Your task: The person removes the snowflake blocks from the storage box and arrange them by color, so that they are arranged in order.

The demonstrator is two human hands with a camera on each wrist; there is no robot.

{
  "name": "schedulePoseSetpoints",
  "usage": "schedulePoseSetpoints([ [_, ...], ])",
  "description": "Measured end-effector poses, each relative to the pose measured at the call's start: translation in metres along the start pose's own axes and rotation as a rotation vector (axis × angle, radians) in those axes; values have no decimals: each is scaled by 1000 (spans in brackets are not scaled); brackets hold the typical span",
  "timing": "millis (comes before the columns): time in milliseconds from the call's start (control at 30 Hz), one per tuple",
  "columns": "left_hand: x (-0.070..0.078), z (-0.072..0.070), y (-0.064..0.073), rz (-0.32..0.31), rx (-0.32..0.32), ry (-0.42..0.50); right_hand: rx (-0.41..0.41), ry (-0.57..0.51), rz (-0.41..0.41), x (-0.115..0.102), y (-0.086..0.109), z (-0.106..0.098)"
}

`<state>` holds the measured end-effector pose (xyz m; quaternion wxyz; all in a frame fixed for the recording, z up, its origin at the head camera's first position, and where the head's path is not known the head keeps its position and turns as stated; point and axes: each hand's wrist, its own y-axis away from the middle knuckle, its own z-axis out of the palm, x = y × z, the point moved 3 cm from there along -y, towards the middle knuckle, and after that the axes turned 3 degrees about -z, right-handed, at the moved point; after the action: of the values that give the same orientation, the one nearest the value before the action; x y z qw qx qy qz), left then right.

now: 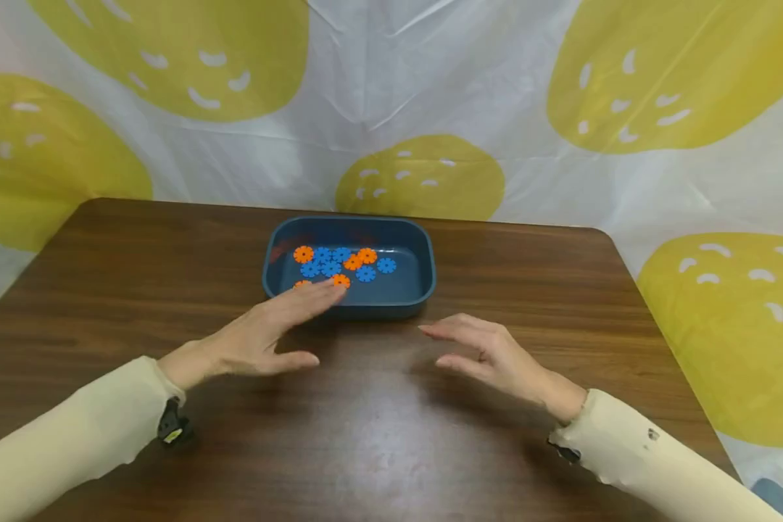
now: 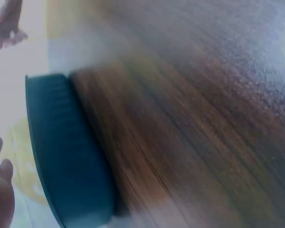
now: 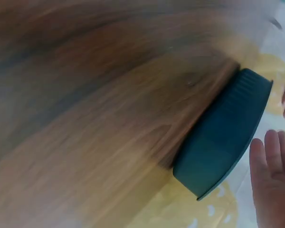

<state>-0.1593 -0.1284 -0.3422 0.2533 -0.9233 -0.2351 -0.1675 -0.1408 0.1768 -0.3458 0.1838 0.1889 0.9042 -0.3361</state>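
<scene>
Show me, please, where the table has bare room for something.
The table is bare left and right of the blue-grey tray, toward the side edges, and before it, between left hand and right hand. Crowded: the tray's left and middle, holding notched orange discs and blue discs.

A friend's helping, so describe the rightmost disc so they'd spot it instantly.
On the table, near its far edge, sits a blue tray. Inside lie orange and blue discs. The rightmost disc is blue, with no other between it and the tray's right wall.

orange and blue discs; blue-grey tray
</scene>
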Motion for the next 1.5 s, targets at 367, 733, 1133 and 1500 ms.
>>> schedulePoseSetpoints([
  [367,-55,-26,18,-530,519,486,336,-479,519,39,-33,-3],
  [733,-91,-27,23,-932,600,598,464,-579,761,71,-68,0],
  [1133,-106,-19,21,-1016,513,522,476,-633,901,89,-96,8],
  [1500,-104,-14,20,-1042,507,474,361,-597,1025,100,-114,25],
])
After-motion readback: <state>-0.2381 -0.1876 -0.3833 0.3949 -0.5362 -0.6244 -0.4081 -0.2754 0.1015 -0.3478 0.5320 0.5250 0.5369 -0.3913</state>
